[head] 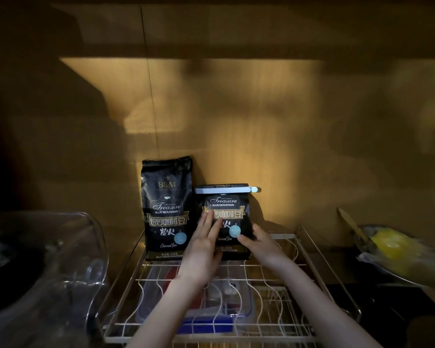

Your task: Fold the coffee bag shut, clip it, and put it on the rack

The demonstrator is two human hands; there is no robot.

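Against a dim yellow wall, a white wire rack (309, 249) carries a taller sealed coffee bag (166, 209) standing at left. Beside it the folded coffee bag (224, 217) stands upright, long axis vertical, label forward, the white clip (226, 190) lying horizontally across its top. The left hand (204, 247) lies flat and open on its front; the right hand (259, 243) grips its right edge.

One head-worn camera looks forward and down, close over a wire rack (309, 249) against a wall (261, 109).

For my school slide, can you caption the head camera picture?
Both hands, left hand and right hand, steady the clipped coffee bag on the wire rack beside an unopened bag.
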